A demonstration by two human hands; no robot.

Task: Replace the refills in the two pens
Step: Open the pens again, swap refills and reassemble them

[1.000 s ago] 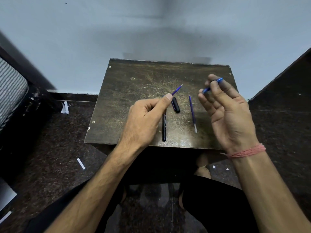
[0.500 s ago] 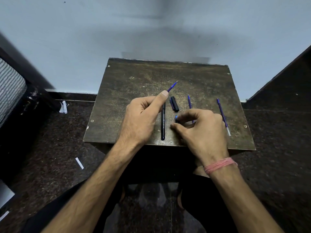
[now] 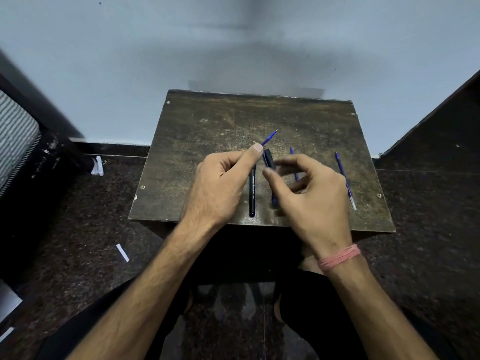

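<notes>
My left hand (image 3: 220, 185) pinches a thin blue refill (image 3: 270, 137), whose pointed tip sticks out past the thumb toward the far right. A black pen barrel (image 3: 252, 190) lies lengthwise on the small brown table (image 3: 207, 131) just right of that hand, and a black cap (image 3: 268, 159) lies beside it. My right hand (image 3: 314, 196) is blurred over the table's middle, its fingers curled around a short blue pen part (image 3: 274, 201). One blue refill (image 3: 293, 157) lies partly hidden behind those fingers. Another blue refill (image 3: 345, 180) lies further right.
The table stands against a pale wall, above my knees. Around it is dark speckled floor with white paper scraps (image 3: 122, 252). A dark frame with striped fabric (image 3: 15, 136) stands at the left and a dark slanted panel (image 3: 441, 120) at the right.
My right hand laid its blue refill down at the table's right side, came to the middle and picked up a short blue part. My left hand has stayed put.
</notes>
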